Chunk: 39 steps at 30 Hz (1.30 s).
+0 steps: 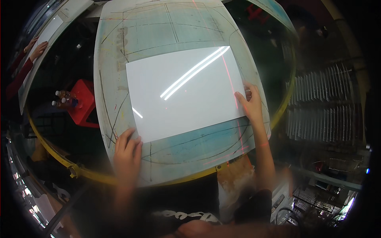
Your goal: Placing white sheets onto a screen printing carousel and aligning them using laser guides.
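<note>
A glossy white sheet [186, 93] lies on a worn pale blue board [182, 141] marked with drawn lines, and red laser lines cross both. My right hand [250, 101] holds the sheet's right edge, thumb on top and fingers curled at the rim. My left hand [127, 152] rests at the lower left corner of the sheet, fingers slightly bent and apart; whether the fingertips press on the sheet or the board beside it is hard to tell.
A yellow curved frame [279, 113] surrounds the board. A red stool [85, 109] holds several bottles [63, 99]. At upper left, another person's hands [37, 51] touch a second panel [51, 27]. Rows of thin slats [317, 107] stand at right.
</note>
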Motion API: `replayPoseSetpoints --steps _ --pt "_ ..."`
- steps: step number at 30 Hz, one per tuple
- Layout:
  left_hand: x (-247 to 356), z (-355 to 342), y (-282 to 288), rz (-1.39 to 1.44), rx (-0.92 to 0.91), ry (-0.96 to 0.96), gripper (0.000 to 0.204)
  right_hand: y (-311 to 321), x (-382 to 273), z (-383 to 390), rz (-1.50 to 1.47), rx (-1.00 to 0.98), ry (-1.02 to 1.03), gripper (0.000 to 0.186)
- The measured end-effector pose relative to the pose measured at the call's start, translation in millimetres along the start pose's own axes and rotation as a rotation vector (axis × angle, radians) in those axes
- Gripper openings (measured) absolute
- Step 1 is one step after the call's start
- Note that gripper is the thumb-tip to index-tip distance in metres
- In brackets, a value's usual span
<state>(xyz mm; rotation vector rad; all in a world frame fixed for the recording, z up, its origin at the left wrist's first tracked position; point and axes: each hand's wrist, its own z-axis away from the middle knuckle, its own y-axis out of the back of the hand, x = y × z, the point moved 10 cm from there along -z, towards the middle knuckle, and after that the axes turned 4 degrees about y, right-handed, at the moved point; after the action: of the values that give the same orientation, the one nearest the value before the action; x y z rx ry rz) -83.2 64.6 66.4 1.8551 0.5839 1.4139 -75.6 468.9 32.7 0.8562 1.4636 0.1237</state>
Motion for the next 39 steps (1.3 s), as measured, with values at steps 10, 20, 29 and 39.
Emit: replayPoseSetpoints --steps 10,20,29,39 --pt "-3 0 -2 0.009 -0.011 0.016 0.009 -2 -6 -1 0.089 0.022 0.035 0.046" --pt "-7 -1 -4 -0.019 -0.048 0.072 0.01 -5 1 -3 0.078 0.035 0.084 0.046" --pt "-5 -1 -5 -0.02 -0.045 0.072 0.009 -5 0 -2 0.102 0.029 0.095 0.047" --pt "-6 3 -2 -0.039 0.016 0.049 0.006 -6 -10 -1 0.17 0.025 0.082 0.047"
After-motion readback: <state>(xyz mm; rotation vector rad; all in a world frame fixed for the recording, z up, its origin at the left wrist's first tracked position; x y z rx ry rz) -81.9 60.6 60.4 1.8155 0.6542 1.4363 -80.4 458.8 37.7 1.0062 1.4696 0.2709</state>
